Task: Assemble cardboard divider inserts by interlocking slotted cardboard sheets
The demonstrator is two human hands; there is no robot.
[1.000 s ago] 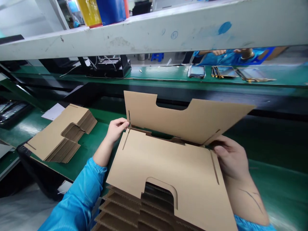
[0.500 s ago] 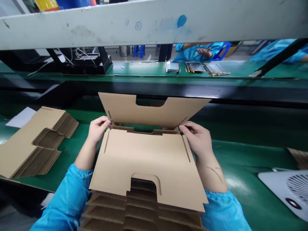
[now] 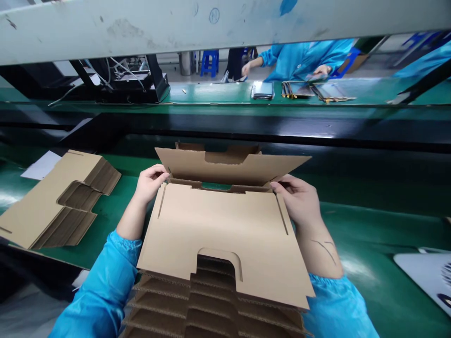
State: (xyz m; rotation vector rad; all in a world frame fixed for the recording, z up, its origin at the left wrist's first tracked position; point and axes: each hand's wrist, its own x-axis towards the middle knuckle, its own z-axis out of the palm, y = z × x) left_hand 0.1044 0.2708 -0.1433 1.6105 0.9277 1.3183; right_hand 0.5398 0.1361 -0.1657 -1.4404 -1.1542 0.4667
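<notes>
The left hand [image 3: 151, 184] pinches the left end of a tilted, notched cardboard panel [image 3: 225, 165], thumb against fingertips; the right hand [image 3: 299, 197] grips its right end, though the fingers behind are hidden. The panel leans up just beyond a broad slotted cardboard sheet [image 3: 214, 216], with narrow strips between them, and more cardboard shows behind it.

The work looks partly done: below the broad sheet, corrugated layers [image 3: 211, 300] are spaced apart like a set of dividers, while the panel in hand seems not yet square to its neighbours. Whether its slots are fully seated cannot be told. To the left, a thick stack of notched cardboard sheets [image 3: 45, 202] lies flat, apparently unused.

All this is on a glossy green worktop [image 3: 352, 225], with white paper [image 3: 41, 165] beside the stack and a vented white device [image 3: 423, 272] at right. Beyond a scuffed shelf beam [image 3: 158, 28], a co-worker in blue [image 3: 303, 61] sits behind flat screen panels [image 3: 262, 90].
</notes>
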